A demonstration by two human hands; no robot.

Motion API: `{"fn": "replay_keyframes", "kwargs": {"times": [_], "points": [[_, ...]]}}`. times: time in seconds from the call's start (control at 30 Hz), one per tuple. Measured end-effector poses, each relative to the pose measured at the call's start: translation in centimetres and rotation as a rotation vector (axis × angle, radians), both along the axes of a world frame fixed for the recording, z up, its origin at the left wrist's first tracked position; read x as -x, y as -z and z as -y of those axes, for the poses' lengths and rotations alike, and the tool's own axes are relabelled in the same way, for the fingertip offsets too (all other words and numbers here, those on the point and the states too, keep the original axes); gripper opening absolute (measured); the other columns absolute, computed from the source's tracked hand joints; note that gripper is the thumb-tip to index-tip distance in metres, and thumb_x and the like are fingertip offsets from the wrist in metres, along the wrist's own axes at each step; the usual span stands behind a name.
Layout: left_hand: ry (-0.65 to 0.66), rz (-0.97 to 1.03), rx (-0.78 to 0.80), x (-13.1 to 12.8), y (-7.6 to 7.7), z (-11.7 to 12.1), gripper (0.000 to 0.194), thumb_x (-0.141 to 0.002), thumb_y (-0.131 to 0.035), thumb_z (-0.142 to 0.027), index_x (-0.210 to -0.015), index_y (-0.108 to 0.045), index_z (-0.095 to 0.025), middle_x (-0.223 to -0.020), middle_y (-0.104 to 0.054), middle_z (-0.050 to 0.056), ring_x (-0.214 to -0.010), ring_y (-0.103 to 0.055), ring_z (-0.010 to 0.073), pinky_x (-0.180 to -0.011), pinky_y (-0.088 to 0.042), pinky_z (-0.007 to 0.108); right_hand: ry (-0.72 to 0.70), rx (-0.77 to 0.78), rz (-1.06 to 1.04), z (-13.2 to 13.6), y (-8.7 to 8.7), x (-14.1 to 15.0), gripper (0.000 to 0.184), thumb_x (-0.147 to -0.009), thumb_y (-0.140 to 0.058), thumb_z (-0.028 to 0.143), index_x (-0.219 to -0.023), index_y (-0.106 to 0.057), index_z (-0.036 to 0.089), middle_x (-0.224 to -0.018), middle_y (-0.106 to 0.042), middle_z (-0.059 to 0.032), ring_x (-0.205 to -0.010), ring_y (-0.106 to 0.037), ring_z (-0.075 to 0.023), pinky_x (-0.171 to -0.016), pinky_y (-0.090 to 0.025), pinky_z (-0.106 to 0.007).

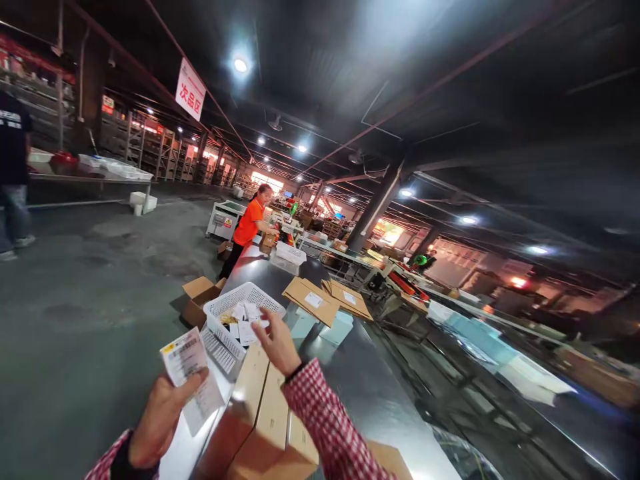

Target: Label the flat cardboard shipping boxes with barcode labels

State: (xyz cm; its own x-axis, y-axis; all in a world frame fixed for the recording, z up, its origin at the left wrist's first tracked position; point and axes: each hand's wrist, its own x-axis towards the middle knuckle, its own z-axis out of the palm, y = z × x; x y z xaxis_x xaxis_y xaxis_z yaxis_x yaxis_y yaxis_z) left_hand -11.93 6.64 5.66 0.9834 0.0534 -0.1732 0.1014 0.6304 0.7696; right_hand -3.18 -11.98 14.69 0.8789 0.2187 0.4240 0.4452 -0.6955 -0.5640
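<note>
Left hand [160,417] closed on a printed slip [189,379], thumb pressing its lower half, long axis tilted up and away from the wrist. Right hand [277,343] open, fingers spread, fingertips at the near rim of a white basket [220,308] holding more slips [243,320]; nothing pinched that can be seen. Basket ahead of and between both hands, right hand nearer. Right forearm in checked sleeve angled up-left over brown boxes [265,420]. Beyond, flat cartons [311,300] on the steel table [370,393]; farther off, a person in orange [247,223].
</note>
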Motion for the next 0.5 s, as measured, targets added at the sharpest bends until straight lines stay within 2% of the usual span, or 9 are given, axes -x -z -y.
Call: {"fn": "replay_keyframes", "kwargs": {"times": [0.07,0.1,0.13,0.2,0.27,0.33,0.4,0.5], "points": [[0.012,0.071,-0.119,0.2,-0.6,0.7,0.046,-0.058,-0.088,-0.039,-0.092,-0.07,-0.014,-0.08,-0.077,0.007,-0.074,-0.072,0.0264,-0.064,-0.057,0.032,-0.155,-0.13,-0.122,-1.9,2.4,3.8,0.044,-0.081,-0.066,0.045,-0.114,-0.061,0.015,-0.094,-0.064,-0.0063,-0.071,-0.056,-0.0152,-0.066,-0.047,-0.029],[0.025,0.092,-0.163,0.3,-0.9,1.0,0.045,-0.058,-0.088,-0.038,-0.092,-0.071,-0.014,-0.082,-0.077,0.007,-0.075,-0.072,0.0268,-0.064,-0.057,0.032,-0.188,-0.207,-0.179,-2.5,3.6,5.6,0.04,-0.08,-0.067,0.049,-0.103,-0.063,0.017,-0.086,-0.063,-0.0029,-0.068,-0.053,-0.0138,-0.063,-0.044,-0.027],[0.052,0.102,-0.175,0.5,-1.1,1.2,0.044,-0.058,-0.088,-0.037,-0.092,-0.072,-0.014,-0.083,-0.077,0.007,-0.076,-0.071,0.0268,-0.066,-0.057,0.032,-0.199,-0.31,-0.232,-2.9,4.5,7.0,0.037,-0.078,-0.068,0.051,-0.092,-0.063,0.017,-0.079,-0.061,-0.0006,-0.066,-0.051,-0.013,-0.061,-0.042,-0.025],[0.161,0.096,-0.081,0.8,-1.4,1.3,0.04,-0.062,-0.087,-0.039,-0.092,-0.073,-0.016,-0.086,-0.078,0.007,-0.08,-0.072,0.0258,-0.07,-0.057,0.032,-0.174,-0.585,-0.364,-3.0,5.8,8.4,0.035,-0.076,-0.07,0.052,-0.076,-0.059,0.018,-0.068,-0.058,0.0018,-0.062,-0.05,-0.0124,-0.06,-0.042,-0.026],[0.291,0.106,0.075,0.9,-1.4,1.3,0.034,-0.071,-0.081,-0.042,-0.096,-0.074,-0.019,-0.091,-0.078,0.006,-0.086,-0.071,0.0236,-0.076,-0.057,0.032,-0.139,-0.906,-0.503,-2.5,6.5,8.7,0.035,-0.071,-0.075,0.05,-0.071,-0.059,0.019,-0.066,-0.061,0.0014,-0.061,-0.054,-0.0137,-0.062,-0.045,-0.028],[0.367,0.125,0.158,0.7,-1.2,1.2,0.03,-0.076,-0.08,-0.038,-0.099,-0.075,-0.02,-0.093,-0.077,0.005,-0.089,-0.071,0.0212,-0.078,-0.056,0.03,-0.126,-1.148,-0.576,-1.8,6.8,8.6,0.032,-0.067,-0.08,0.046,-0.071,-0.062,0.021,-0.071,-0.068,-0.0013,-0.063,-0.061,-0.0165,-0.067,-0.05,-0.032],[0.385,0.138,0.158,0.5,-1.2,1.3,0.027,-0.076,-0.08,-0.035,-0.097,-0.076,-0.019,-0.092,-0.077,0.005,-0.089,-0.07,0.0202,-0.078,-0.056,0.028,-0.119,-1.268,-0.606,-1.5,7.0,8.9,0.03,-0.064,-0.083,0.044,-0.072,-0.066,0.021,-0.076,-0.072,-0.0041,-0.068,-0.066,-0.0194,-0.073,-0.053,-0.036],[0.401,0.156,0.118,0.3,-1.4,1.6,0.027,-0.075,-0.081,-0.037,-0.092,-0.077,-0.016,-0.087,-0.077,0.007,-0.087,-0.07,0.0204,-0.074,-0.055,0.027,-0.088,-1.343,-0.636,-1.3,7.1,10.0,0.032,-0.059,-0.087,0.042,-0.072,-0.068,0.019,-0.078,-0.074,-0.0047,-0.071,-0.068,-0.0211,-0.078,-0.055,-0.038]]}}
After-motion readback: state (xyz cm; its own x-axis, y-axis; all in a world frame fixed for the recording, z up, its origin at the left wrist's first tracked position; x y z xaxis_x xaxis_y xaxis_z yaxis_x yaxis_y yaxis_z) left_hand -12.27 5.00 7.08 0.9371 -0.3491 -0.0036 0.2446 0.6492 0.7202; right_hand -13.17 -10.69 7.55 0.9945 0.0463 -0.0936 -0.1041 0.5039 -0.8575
